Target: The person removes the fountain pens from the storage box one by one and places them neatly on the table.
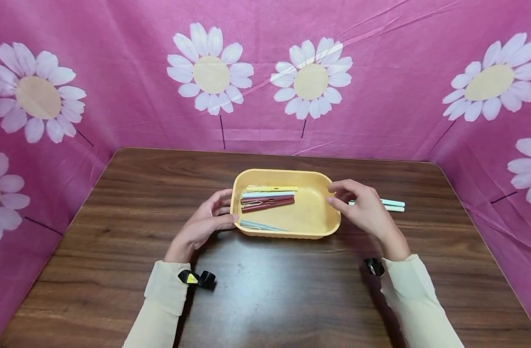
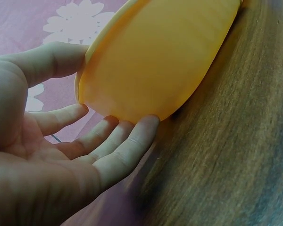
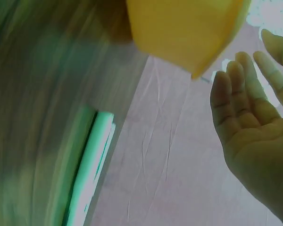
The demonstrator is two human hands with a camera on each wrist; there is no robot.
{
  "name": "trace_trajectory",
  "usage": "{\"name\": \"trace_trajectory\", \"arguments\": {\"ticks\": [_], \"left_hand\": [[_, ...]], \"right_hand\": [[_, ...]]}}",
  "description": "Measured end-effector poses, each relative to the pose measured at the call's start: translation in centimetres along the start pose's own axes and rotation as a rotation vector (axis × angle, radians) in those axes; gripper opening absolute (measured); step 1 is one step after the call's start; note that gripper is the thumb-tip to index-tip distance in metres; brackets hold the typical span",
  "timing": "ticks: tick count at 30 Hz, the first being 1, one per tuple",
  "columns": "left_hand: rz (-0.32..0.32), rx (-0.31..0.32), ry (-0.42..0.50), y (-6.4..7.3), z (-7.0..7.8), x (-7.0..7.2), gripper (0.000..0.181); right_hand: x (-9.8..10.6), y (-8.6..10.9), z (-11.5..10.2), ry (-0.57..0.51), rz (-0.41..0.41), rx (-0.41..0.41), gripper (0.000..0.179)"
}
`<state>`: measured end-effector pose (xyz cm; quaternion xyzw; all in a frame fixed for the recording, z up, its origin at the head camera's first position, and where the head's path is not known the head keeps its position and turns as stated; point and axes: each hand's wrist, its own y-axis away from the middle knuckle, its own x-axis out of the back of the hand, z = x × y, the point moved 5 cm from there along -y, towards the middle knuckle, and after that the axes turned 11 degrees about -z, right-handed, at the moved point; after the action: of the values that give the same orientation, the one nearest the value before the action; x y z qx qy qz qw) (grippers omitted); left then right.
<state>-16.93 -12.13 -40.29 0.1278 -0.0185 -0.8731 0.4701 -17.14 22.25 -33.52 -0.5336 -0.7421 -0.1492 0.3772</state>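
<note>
A yellow plastic basket with rounded corners stands on the table. Inside lie a yellow pen, a pale pen, dark red pens and a grey-blue pen. My left hand holds the basket's left end, thumb at the rim and fingertips against the outer wall. At the right end is my right hand, its fingers relaxed and nothing in them; the right wrist view shows them apart from the basket wall. Mint-green pens lie on the table beyond that hand, partly hidden by it.
The brown wood-grain table ends at the back against a pink cloth with white flowers, which also hangs at both sides. A black wrist strap sits at the left sleeve, another strap at the right.
</note>
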Motion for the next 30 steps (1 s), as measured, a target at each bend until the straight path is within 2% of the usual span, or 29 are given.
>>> {"name": "trace_trajectory", "arguments": {"ticks": [7, 18, 30], "left_hand": [[0.006, 0.0, -0.002, 0.1, -0.2, 0.1, 0.073], [0.009, -0.001, -0.003, 0.1, 0.0, 0.1, 0.074], [0.002, -0.003, 0.005, 0.0, 0.1, -0.1, 0.074]], "right_hand": [[-2.3, -0.7, -0.9, -0.086, -0.084, -0.018, 0.024], [-4.5, -1.7, -1.9, -0.108, -0.22, -0.015, 0.028], [-6.8, -2.5, -2.7, -0.112, -0.291, 0.036, 0.027]]}}
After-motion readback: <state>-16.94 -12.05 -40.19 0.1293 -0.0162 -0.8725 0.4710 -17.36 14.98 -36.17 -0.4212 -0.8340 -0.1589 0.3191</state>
